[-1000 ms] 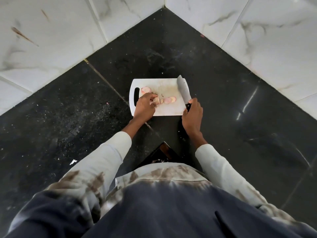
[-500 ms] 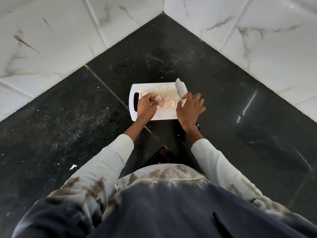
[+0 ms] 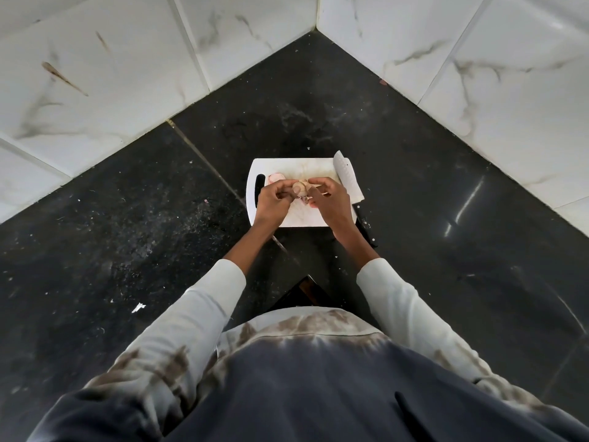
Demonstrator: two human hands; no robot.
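A white cutting board (image 3: 314, 165) lies on the black counter in the corner. Above its middle, my left hand (image 3: 272, 202) and my right hand (image 3: 330, 199) both pinch one small pale, pinkish piece of vegetable (image 3: 300, 188) held between their fingertips. A pink slice (image 3: 275, 178) lies on the board near the handle slot. More cut pieces sit under my hands, mostly hidden. The knife (image 3: 349, 183) lies along the board's right edge, its black handle pointing toward me, with no hand on it.
The black stone counter (image 3: 414, 186) is dusted with small scraps and crumbs, more on the left. White marble-tiled walls (image 3: 127, 74) close the corner behind the board. The counter's front edge is near my body.
My right hand let go of the knife, which now lies at the board's right edge, and moved left to join my left hand on the small piece.
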